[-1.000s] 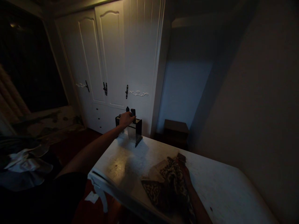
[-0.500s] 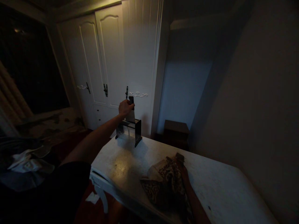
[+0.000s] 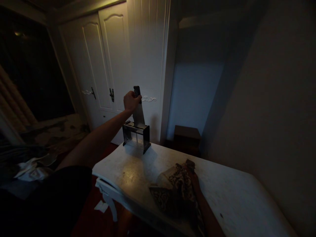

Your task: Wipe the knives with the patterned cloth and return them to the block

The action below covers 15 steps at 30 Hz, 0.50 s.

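Note:
My left hand is closed around the dark handle of a broad-bladed knife, held upright above a knife rack. The blade's lower end meets the slotted top of the rack, which has dark end panels and a see-through front. This rack stands at the far left end of the white table. Lower down, my right hand is closed on a brown patterned cloth bunched on the tabletop. Dim light hides most of its fingers. A dark bit of cloth pokes out above that hand.
The white table runs from the rack to the lower right, with a small dark spot on it. Behind are white wardrobe doors and a brown box-like cabinet. White paper lies on the red floor.
My left hand has risen with the knife, and more of the blade shows above the rack. My right hand and the cloth have stayed nearly in place.

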Motion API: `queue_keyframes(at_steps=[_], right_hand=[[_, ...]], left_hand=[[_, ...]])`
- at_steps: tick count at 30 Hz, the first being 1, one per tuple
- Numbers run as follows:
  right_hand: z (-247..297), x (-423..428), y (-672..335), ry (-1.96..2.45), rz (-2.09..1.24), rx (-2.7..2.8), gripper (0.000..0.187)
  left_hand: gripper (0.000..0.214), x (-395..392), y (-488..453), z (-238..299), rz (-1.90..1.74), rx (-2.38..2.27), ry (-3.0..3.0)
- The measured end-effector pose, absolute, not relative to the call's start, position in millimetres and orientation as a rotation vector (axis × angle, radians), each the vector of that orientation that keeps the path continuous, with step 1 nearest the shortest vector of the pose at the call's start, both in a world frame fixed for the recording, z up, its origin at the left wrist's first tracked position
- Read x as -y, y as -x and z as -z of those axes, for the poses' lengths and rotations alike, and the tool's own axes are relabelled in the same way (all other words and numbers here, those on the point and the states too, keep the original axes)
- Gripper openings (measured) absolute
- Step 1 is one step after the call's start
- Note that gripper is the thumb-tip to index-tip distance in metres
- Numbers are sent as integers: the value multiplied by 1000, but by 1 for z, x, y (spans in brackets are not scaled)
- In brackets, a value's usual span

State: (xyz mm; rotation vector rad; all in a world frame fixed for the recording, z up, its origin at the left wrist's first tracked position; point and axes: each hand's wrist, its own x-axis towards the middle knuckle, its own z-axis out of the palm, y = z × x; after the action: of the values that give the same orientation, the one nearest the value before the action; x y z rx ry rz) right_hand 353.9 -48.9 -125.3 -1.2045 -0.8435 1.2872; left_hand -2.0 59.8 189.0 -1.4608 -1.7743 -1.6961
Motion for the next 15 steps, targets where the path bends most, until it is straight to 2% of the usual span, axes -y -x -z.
queue_keyframes(at_steps=[4, 9, 15], right_hand=[[123, 50, -354, 1239, -1290, 821, 54], [134, 48, -356, 1183, -1298, 838, 46], [146, 37, -359, 1229, -1266, 820, 52]], left_hand=[[21, -53, -12, -183, 1780, 1742, 1522], [19, -38, -41, -171, 1847, 1711, 1635], [20, -20, -86, -156, 1875, 1720, 1812]])
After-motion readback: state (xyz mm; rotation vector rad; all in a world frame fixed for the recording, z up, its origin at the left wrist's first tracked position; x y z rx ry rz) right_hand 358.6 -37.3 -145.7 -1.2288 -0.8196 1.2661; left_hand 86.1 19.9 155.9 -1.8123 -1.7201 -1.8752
